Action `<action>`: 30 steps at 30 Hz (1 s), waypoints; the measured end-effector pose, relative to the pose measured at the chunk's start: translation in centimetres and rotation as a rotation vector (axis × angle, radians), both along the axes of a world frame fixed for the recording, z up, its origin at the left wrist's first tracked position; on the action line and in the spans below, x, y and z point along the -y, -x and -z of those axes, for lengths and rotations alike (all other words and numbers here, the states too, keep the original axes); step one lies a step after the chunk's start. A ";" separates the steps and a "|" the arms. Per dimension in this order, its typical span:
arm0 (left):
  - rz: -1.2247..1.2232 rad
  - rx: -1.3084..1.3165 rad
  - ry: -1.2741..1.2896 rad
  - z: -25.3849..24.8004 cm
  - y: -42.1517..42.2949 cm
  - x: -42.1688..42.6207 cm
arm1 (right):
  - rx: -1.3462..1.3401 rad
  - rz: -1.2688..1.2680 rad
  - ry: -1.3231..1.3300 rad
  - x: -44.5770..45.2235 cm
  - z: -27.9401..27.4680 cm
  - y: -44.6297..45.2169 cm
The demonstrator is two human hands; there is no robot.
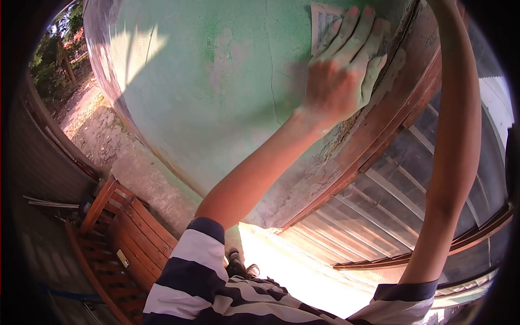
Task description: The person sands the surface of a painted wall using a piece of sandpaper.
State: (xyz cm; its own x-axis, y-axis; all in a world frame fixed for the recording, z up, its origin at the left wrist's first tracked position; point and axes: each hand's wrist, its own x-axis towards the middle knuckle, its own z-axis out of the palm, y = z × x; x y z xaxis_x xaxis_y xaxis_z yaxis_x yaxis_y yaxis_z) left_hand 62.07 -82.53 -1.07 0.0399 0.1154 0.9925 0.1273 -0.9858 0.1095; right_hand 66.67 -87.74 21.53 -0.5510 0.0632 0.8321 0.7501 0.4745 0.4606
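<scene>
My left hand (pixel 344 67) lies flat against a green painted wall (pixel 216 86), fingers stretched and slightly apart. Beneath the fingers is a pale sheet of paper (pixel 320 19) with bluish print, pressed to the wall; part of it is covered by the hand. Pale dust seems to coat the fingers and thumb. My right arm (pixel 455 119) reaches up along the right side and leaves the view at the top, so my right hand is out of sight.
A brown wooden frame (pixel 374 143) borders the wall, beside slatted window panes (pixel 390 195). Lower left stands a wooden bench (pixel 141 238) with a phone-like object (pixel 123 258) on it. Cracks and peeling paint mark the wall. Greenery shows at upper left.
</scene>
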 end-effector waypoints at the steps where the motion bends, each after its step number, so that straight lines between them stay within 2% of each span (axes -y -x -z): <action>1: -0.047 0.156 -0.146 2.3 -0.6 0.2 | -0.005 0.022 0.010 0.5 0.0 0.0; 2: -0.043 0.161 -0.144 5.2 -0.6 0.6 | -0.039 0.056 0.041 0.6 0.3 0.1; 3: -0.046 0.057 -0.103 8.1 -0.3 1.3 | -0.060 0.087 0.055 0.8 0.5 0.0; 4: -0.047 -0.048 -0.060 9.0 0.3 1.7 | -0.070 0.112 0.054 1.1 0.5 -0.1; 5: -0.040 -0.043 -0.059 8.9 0.2 1.1 | -0.078 0.125 0.054 1.2 0.8 -0.1; 8: -0.004 -0.037 -0.130 4.4 0.6 -0.5 | -0.103 0.186 0.056 1.5 0.6 -0.1; 10: -0.066 0.133 -0.235 0.0 0.2 -2.2 | -0.112 0.216 0.035 1.7 0.8 -0.2; 13: -0.026 0.219 -0.248 -2.7 0.0 -3.2 | -0.123 0.260 0.015 2.0 1.1 -0.3; 15: -0.014 0.222 -0.203 0.2 0.0 -1.6 | -0.137 0.280 -0.009 2.0 2.4 -0.5; 17: -0.041 0.035 -0.110 5.0 0.5 -0.6 | -0.144 0.304 -0.043 2.4 3.8 -0.7; 20: -0.053 -0.057 -0.108 8.0 1.2 -0.7 | -0.154 0.334 -0.066 2.7 6.1 -1.3; 23: -0.070 0.021 -0.213 2.9 0.6 -2.4 | -0.159 0.358 -0.083 3.2 8.4 -1.8; 26: 0.009 0.103 -0.189 -3.9 0.6 -3.5 | -0.162 0.368 -0.097 3.5 9.6 -2.1; 29: -0.063 0.168 -0.257 -2.9 -0.2 -3.4 | -0.172 0.367 -0.107 3.6 10.0 -2.2; 30: -0.083 0.112 -0.238 -0.7 0.1 -2.9 | -0.173 0.362 -0.111 3.6 10.2 -2.3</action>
